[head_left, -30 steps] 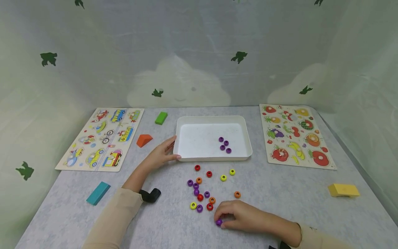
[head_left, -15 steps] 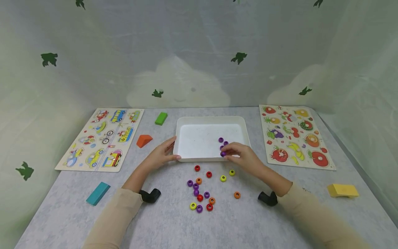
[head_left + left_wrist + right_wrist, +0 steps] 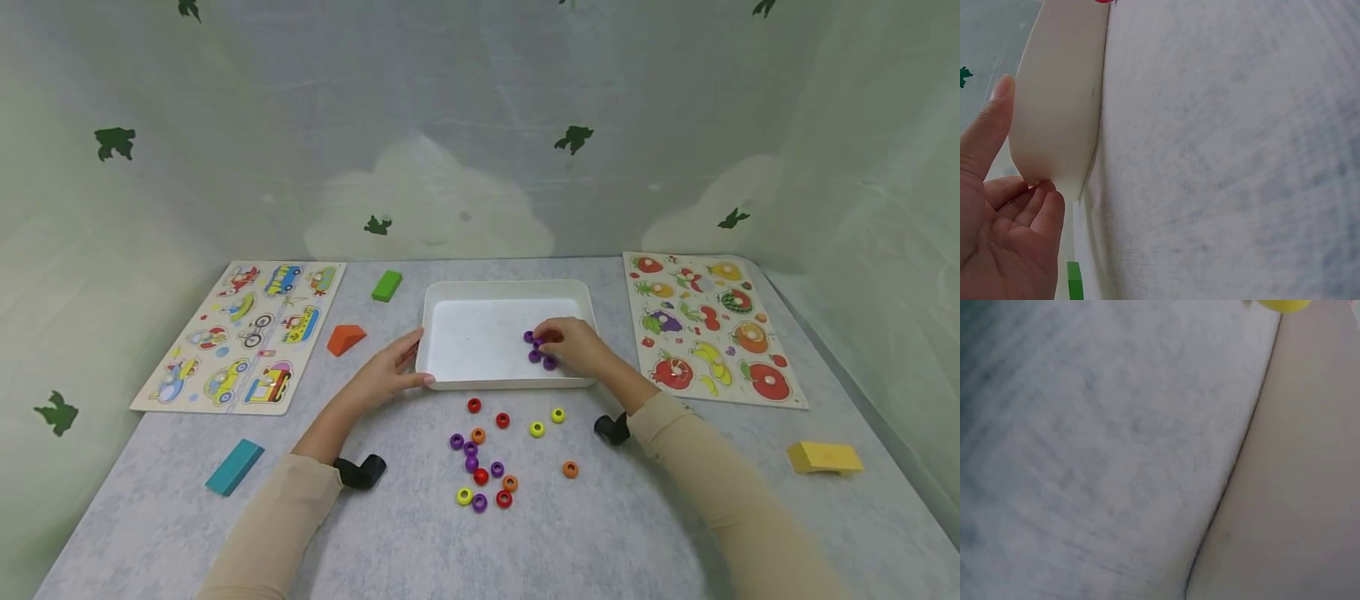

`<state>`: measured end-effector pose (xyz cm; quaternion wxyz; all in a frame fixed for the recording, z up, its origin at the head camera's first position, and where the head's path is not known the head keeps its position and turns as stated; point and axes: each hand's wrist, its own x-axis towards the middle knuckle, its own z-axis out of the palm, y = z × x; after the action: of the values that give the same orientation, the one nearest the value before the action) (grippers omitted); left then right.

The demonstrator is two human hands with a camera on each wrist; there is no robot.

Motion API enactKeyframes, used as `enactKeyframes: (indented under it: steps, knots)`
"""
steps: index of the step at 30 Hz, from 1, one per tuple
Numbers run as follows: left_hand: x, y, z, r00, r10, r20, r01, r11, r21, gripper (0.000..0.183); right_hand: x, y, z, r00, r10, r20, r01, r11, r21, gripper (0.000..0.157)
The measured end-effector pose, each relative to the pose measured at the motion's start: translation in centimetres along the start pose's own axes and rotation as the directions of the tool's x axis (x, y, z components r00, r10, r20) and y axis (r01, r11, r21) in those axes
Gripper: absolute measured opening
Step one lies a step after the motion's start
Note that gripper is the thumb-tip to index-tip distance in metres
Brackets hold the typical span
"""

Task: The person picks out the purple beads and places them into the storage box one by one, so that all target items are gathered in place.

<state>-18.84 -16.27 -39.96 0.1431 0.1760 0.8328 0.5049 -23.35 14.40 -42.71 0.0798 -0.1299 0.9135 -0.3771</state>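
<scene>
1. The person's left arm (image 3: 292,492) slants forward and inward, its sleeve (image 3: 273,529) ending short of the bare forearm.
2. On the left hand (image 3: 384,372), the thumb (image 3: 988,134) stands nearly straight, spread away from the bent fingers (image 3: 1049,215).
3. The right arm (image 3: 705,462) slants forward and inward too, bare past its cuff (image 3: 654,421).
4. The right hand (image 3: 576,346) is back upward, fingers bent toward the thumb; whether they pinch cannot be told.
</scene>
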Motion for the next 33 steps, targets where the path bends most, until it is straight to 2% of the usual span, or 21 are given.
enactKeyframes:
  steps: [3,5,8,10,14,16,20,23,26,31,33]
  knots:
    - [0.1,-0.2,0.0,1.000,0.002,0.000,-0.002,1.000,-0.002,0.079,0.1,0.0,0.1,0.999,0.027,0.027,-0.026,0.999,-0.037,0.015]
    - [0.4,-1.1,0.0,1.000,0.016,0.000,-0.016,1.000,-0.001,0.081,0.0,-0.2,0.1,0.999,0.025,0.021,-0.024,0.999,-0.033,0.018]
    - [0.8,-2.2,0.0,1.000,0.025,0.002,-0.025,1.000,0.006,0.085,-0.7,-0.7,-0.1,0.999,-0.037,-0.009,0.037,0.999,-0.006,0.026]
    - [0.8,-2.3,0.0,0.999,0.031,0.004,-0.031,1.000,-0.001,0.086,-1.5,-1.4,-0.2,0.994,-0.105,-0.027,0.106,0.994,0.038,0.032]
    - [0.3,-0.8,0.0,1.000,0.016,0.008,-0.016,1.000,-0.017,0.081,-4.0,-2.9,0.1,0.958,-0.282,-0.052,0.286,0.950,0.124,0.039]
    - [0.1,-0.2,0.0,1.000,0.014,0.006,-0.013,1.000,-0.018,0.080,-5.3,-3.7,0.6,0.931,-0.363,-0.040,0.364,0.916,0.166,0.039]
    - [0.0,0.1,0.0,1.000,0.007,0.005,-0.007,1.000,-0.006,0.079,-8.0,-5.6,1.6,0.876,-0.480,0.043,0.458,0.857,0.236,0.038]
    - [0.0,0.1,0.0,1.000,0.003,0.007,-0.003,1.000,-0.004,0.079,-9.8,-7.0,2.3,0.853,-0.507,0.125,0.460,0.843,0.278,0.036]
    - [0.0,0.1,0.0,1.000,0.004,0.007,-0.004,1.000,-0.003,0.079,-10.9,-7.5,3.3,0.853,-0.480,0.204,0.408,0.858,0.313,0.032]
    - [0.2,-0.6,-0.1,1.000,0.010,0.007,-0.009,1.000,-0.013,0.081,-10.6,-5.6,5.7,0.846,-0.437,0.305,0.368,0.893,0.257,0.025]
    - [0.5,-1.3,-0.1,1.000,0.017,0.011,-0.017,1.000,-0.023,0.082,-10.4,-4.9,6.4,0.838,-0.434,0.331,0.374,0.898,0.232,0.022]
